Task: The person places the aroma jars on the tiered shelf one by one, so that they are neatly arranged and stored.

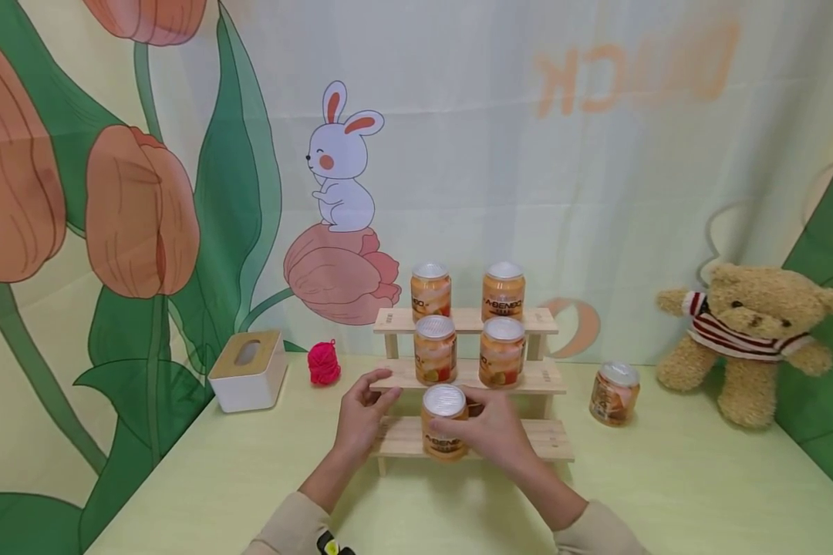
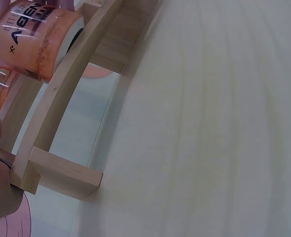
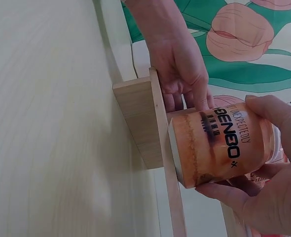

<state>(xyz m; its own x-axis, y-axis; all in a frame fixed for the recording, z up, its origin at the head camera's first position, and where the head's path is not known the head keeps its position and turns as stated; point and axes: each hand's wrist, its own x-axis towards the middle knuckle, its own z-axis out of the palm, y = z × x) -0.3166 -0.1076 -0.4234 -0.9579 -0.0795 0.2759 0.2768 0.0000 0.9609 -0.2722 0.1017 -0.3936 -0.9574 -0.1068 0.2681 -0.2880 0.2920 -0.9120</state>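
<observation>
In the head view a three-tier wooden stand (image 1: pixel 548 439) is on the table. My right hand (image 1: pixel 496 432) grips an orange can (image 1: pixel 437 447) with a silver lid by its sides. The can is upright at the bottom tier, and its lower end meets the board (image 3: pixel 172 197) in the right wrist view. My left hand (image 1: pixel 361 420) is at the stand's left end, with bent fingers and nothing held; it appears to rest on the bottom board. Two similar cans, a left one (image 1: pixel 435 354) and a right one (image 1: pixel 502 354), stand on the middle tier.
Two more cans, left (image 1: pixel 431 289) and right (image 1: pixel 504 289), stand on the top tier. Another can (image 1: pixel 614 397) is on the table to the right, near a teddy bear (image 1: pixel 750 339). A tissue box (image 1: pixel 253 381) and pink yarn ball (image 1: pixel 324 364) lie left.
</observation>
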